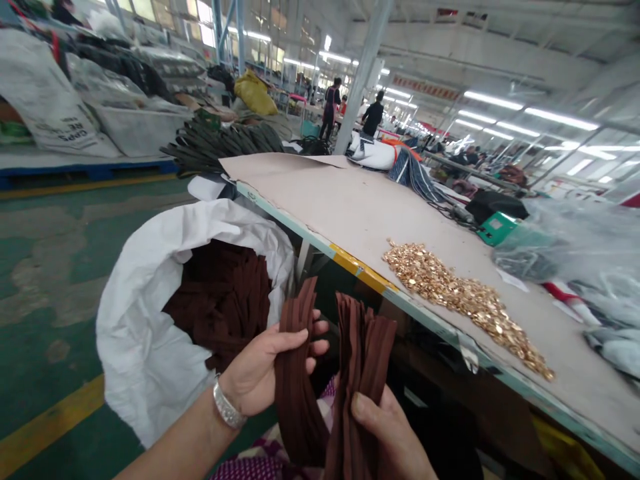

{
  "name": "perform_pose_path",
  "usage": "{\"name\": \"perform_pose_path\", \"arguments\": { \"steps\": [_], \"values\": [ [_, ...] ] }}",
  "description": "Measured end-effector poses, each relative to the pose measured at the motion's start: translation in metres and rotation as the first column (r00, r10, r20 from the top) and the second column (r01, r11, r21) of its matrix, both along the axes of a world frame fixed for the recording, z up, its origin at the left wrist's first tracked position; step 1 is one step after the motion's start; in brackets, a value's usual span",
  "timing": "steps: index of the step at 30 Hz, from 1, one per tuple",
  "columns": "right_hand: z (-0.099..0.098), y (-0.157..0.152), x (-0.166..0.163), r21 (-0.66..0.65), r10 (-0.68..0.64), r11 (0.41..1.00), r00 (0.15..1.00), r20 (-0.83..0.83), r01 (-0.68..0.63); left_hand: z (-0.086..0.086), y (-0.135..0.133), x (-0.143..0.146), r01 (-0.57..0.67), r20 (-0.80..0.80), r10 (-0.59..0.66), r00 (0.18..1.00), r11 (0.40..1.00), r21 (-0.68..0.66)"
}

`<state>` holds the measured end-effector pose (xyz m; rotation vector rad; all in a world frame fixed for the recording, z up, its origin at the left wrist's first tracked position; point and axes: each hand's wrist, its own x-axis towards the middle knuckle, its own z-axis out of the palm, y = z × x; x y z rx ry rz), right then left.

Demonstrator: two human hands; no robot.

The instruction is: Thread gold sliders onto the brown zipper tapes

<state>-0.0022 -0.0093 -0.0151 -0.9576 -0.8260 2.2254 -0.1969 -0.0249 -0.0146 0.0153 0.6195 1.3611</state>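
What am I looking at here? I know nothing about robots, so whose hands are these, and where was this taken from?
There is no robot here: these are a person's own bare hands. The single picture comes from a camera worn on that person's head, looking forward and down.

The left hand, with a bracelet on its wrist, holds one bundle of brown strips. The right hand grips a second brown bundle beside it.

At the left, an open white sack holds more brown strips. A table runs along the other side; on it lie a long heap of small gold-coloured pieces and, farther back, a green box. Other people stand in the background.
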Motion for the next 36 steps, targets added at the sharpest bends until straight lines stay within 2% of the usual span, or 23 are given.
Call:
{"name": "perform_pose_path", "arguments": {
  "steps": [7, 14, 20, 25, 30, 34, 36],
  "values": [
    [0.001, -0.018, 0.023, -0.042, -0.039, 0.998, 0.999, -0.012, 0.039, -0.017, -0.007, 0.024, -0.037, 0.260, 0.002, 0.966, 0.991, 0.129],
    [-0.002, -0.021, 0.019, -0.015, 0.024, 1.000, 0.996, -0.087, -0.026, -0.029, -0.012, 0.041, -0.010, 0.321, -0.040, 0.946, 0.988, 0.153],
    [-0.009, -0.021, 0.015, 0.019, 0.083, 0.997, 0.980, -0.183, -0.081, -0.045, -0.021, 0.043, 0.031, 0.269, -0.061, 0.961, 0.993, 0.114],
    [-0.023, -0.026, 0.018, -0.045, 0.071, 0.996, 0.992, -0.109, -0.076, -0.052, -0.037, 0.045, 0.080, 0.187, -0.093, 0.978, 0.994, 0.078],
    [-0.024, -0.031, 0.017, -0.076, 0.055, 0.995, 0.995, -0.079, -0.061, -0.063, -0.049, 0.043, 0.131, 0.089, -0.136, 0.987, 0.989, 0.064],
    [-0.021, -0.033, 0.013, -0.066, 0.019, 0.998, 0.999, -0.039, -0.022, -0.062, -0.052, 0.042, 0.171, 0.014, -0.172, 0.985, 0.983, 0.064],
    [-0.020, -0.033, 0.009, -0.023, 0.052, 0.998, 0.998, -0.032, -0.053, -0.059, -0.053, 0.042, 0.198, -0.014, -0.197, 0.980, 0.977, 0.079]
  ]
}}
